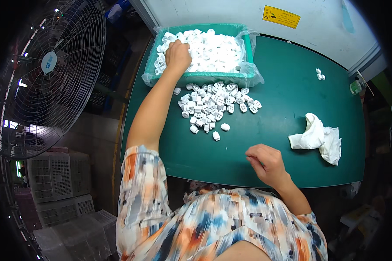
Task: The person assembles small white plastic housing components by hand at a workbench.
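Observation:
Over the left part of a green bin lined with clear plastic, my left hand reaches in with its fingers curled down. The bin is full of small white plastic pieces, and its fingertips are hidden against them. More white pieces of the same kind, with square holes in their faces, lie in a loose heap in front of the bin. My right hand is above the table's near edge, fingers curled in toward the thumb; whatever may be inside them is hidden. One piece lies apart between the heap and that hand.
A crumpled pair of white gloves or cloths lies on the green table at the right. A few white bits and a greenish jar are at the far right. A large fan stands left, above stacked crates.

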`<act>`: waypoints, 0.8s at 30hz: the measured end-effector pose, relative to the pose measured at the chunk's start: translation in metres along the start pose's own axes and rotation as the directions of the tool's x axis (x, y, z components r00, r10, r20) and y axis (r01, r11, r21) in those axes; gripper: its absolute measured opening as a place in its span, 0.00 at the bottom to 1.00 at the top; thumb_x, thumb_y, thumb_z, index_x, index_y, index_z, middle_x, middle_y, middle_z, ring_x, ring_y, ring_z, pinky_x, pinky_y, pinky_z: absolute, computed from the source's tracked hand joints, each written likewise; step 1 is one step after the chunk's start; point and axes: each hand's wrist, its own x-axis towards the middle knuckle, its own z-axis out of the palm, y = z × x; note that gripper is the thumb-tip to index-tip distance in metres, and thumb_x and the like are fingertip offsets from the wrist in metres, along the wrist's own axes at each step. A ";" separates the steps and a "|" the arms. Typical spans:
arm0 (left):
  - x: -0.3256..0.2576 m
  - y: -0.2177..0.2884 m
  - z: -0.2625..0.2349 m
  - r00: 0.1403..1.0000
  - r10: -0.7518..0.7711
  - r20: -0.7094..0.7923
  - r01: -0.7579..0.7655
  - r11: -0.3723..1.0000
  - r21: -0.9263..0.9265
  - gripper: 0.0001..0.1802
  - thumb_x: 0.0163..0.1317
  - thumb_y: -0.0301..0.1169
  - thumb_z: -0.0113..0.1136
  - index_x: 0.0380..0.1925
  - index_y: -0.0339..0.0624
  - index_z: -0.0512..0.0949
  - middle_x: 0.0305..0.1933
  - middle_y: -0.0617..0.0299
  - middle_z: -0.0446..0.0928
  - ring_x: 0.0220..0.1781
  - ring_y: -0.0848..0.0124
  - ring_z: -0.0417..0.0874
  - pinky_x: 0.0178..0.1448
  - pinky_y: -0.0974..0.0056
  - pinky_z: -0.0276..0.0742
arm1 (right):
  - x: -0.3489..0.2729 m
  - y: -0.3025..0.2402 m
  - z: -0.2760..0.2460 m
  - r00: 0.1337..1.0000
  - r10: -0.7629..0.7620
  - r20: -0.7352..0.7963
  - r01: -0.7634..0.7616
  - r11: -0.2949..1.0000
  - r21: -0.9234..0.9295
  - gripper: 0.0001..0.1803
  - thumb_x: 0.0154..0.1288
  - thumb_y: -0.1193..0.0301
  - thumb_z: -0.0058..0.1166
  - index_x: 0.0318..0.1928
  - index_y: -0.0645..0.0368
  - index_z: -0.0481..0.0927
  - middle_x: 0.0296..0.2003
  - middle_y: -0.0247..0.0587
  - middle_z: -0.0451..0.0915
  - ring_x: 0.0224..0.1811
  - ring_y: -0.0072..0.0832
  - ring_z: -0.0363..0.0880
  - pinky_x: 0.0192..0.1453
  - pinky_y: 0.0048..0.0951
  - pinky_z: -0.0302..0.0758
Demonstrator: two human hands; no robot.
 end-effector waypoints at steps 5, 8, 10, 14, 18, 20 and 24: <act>0.026 -0.008 0.027 0.990 0.016 0.143 -0.052 0.967 0.251 0.08 0.48 0.24 0.56 0.26 0.38 0.83 0.41 0.48 0.77 0.47 0.54 0.76 0.50 0.52 0.73 | -0.016 0.016 -0.016 0.988 0.106 -0.112 -0.109 0.994 -0.025 0.06 0.51 0.83 0.58 0.31 0.65 0.77 0.28 0.46 0.80 0.29 0.39 0.80 0.32 0.32 0.76; 0.027 -0.011 0.028 0.992 0.051 0.113 -0.079 0.962 0.262 0.07 0.48 0.24 0.57 0.26 0.38 0.83 0.38 0.48 0.78 0.45 0.53 0.78 0.48 0.52 0.74 | -0.014 0.017 -0.022 0.984 0.141 -0.106 -0.145 0.989 -0.029 0.05 0.51 0.83 0.58 0.31 0.66 0.77 0.28 0.46 0.80 0.29 0.38 0.80 0.32 0.32 0.76; 0.026 -0.011 0.022 0.994 0.060 0.094 -0.081 0.965 0.251 0.07 0.48 0.25 0.58 0.27 0.37 0.83 0.36 0.48 0.78 0.43 0.52 0.79 0.48 0.52 0.75 | -0.011 0.018 -0.022 0.986 0.122 -0.117 -0.127 0.991 -0.032 0.05 0.51 0.83 0.58 0.31 0.66 0.77 0.28 0.46 0.80 0.29 0.38 0.80 0.32 0.31 0.75; -0.001 -0.009 -0.002 0.982 0.048 -0.182 -0.026 0.992 0.122 0.05 0.48 0.25 0.58 0.21 0.37 0.82 0.30 0.47 0.78 0.32 0.52 0.80 0.40 0.54 0.77 | -0.009 0.020 -0.020 0.990 0.096 -0.107 -0.100 0.995 -0.026 0.05 0.51 0.83 0.58 0.31 0.66 0.77 0.28 0.45 0.79 0.28 0.38 0.79 0.31 0.31 0.75; -0.044 0.009 -0.035 0.909 -0.378 -0.174 0.225 0.799 -0.558 0.05 0.53 0.26 0.59 0.22 0.37 0.79 0.25 0.55 0.77 0.18 0.63 0.76 0.28 0.59 0.73 | -0.006 0.017 -0.015 0.990 0.115 -0.088 -0.114 0.993 0.014 0.05 0.52 0.83 0.58 0.31 0.65 0.77 0.28 0.45 0.79 0.28 0.39 0.79 0.31 0.31 0.75; -0.065 0.020 -0.053 0.717 -0.389 0.579 0.501 -0.290 -0.815 0.03 0.56 0.25 0.58 0.31 0.38 0.77 0.25 0.59 0.75 0.21 0.70 0.74 0.26 0.64 0.69 | -0.004 0.017 -0.013 0.995 0.070 -0.066 -0.070 0.998 0.010 0.05 0.52 0.83 0.58 0.31 0.65 0.77 0.28 0.45 0.79 0.28 0.39 0.79 0.30 0.31 0.74; -0.115 0.073 -0.084 0.698 -0.011 0.716 0.475 -0.741 -0.475 0.10 0.62 0.28 0.54 0.38 0.30 0.73 0.28 0.59 0.71 0.27 0.71 0.66 0.31 0.68 0.63 | 0.003 0.009 -0.009 0.997 0.055 -0.058 -0.053 0.998 0.045 0.05 0.53 0.83 0.57 0.31 0.64 0.77 0.27 0.44 0.78 0.27 0.39 0.78 0.29 0.32 0.73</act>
